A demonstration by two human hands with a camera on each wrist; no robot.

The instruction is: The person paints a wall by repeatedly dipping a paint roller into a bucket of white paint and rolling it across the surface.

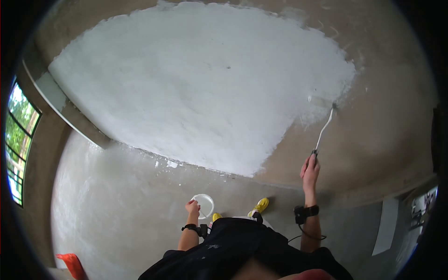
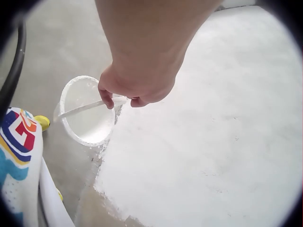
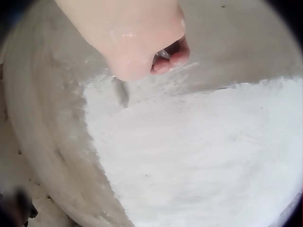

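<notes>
My left hand (image 1: 192, 206) grips the handle (image 2: 85, 109) of a white bucket (image 1: 213, 203), which hangs low over the floor. White paint coats the bucket's inner wall and rim, as the left wrist view shows. Reaching forward, my right hand (image 1: 310, 171) holds a paint roller by its dark grip (image 1: 314, 153). The roller's thin bent rod (image 1: 322, 131) runs up to the wall, where its pale head blends into the fresh paint at the right edge of the white painted area (image 1: 210, 84). In the right wrist view, my hand hides most of the roller.
Bare brown wall (image 1: 382, 121) lies right of the paint. White spatters (image 1: 171, 164) dot the grey floor at the wall's foot. My yellow shoes (image 1: 262, 204) are close to the bucket. A ledge (image 1: 84, 121) and window (image 1: 21, 135) stand left; a red object (image 1: 72, 265) lies behind.
</notes>
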